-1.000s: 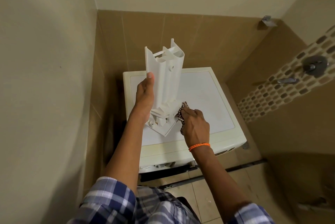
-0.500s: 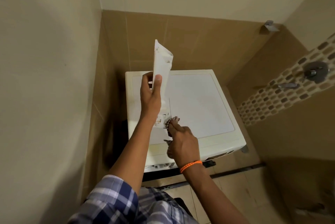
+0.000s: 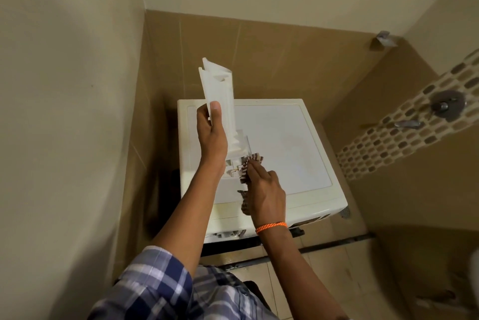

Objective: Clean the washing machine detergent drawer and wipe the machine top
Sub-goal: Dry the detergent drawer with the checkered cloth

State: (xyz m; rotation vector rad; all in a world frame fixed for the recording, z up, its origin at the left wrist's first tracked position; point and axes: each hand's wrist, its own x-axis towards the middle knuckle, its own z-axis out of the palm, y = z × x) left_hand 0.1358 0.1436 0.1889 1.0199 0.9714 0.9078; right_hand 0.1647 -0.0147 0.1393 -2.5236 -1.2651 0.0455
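My left hand grips the white plastic detergent drawer, held upright above the washing machine, with its front end pointing down. My right hand is closed on a brown-and-white striped cloth and presses it against the drawer's lower end. The machine's white top is below both hands. The empty drawer slot shows at the machine's front left.
The machine stands in a narrow tiled corner, with a wall close on the left. A shower valve and tap handle are mounted on the mosaic strip at right. Tiled floor lies in front of the machine.
The drawer has turned in my left hand, from edge-on back to showing its ribbed side. My right hand with the cloth stayed at the drawer's lower end.
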